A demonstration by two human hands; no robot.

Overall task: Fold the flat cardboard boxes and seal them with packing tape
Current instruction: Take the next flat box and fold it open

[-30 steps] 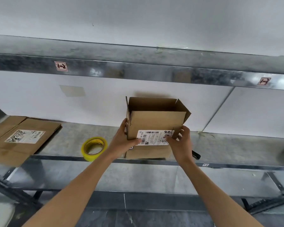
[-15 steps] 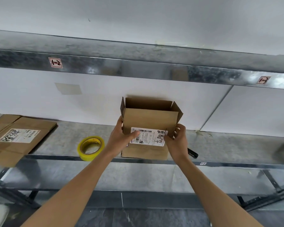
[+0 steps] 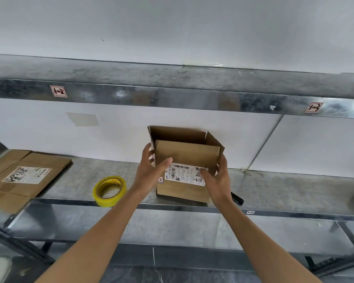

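An erected brown cardboard box (image 3: 187, 154) with a white shipping label stands on the metal shelf (image 3: 74, 180), its top flaps standing up and open. My left hand (image 3: 149, 172) holds the box's left corner, thumb across the front face and fingers round the side. My right hand (image 3: 218, 178) holds the right side, with the thumb lying on the label. A yellow roll of packing tape (image 3: 109, 190) lies flat on the shelf left of the box, at the front edge. Flat folded cardboard boxes (image 3: 27, 176) are stacked at the far left.
A black handle-like object (image 3: 237, 199) pokes out behind my right wrist on the shelf. An upper shelf beam (image 3: 172, 97) runs across above the box. A white wall backs the shelf. A lower shelf level (image 3: 172, 227) sits below.
The box stays on the shelf between both hands. My left thumb has slid off the label toward the box's left edge. The tape and flat boxes have not moved.
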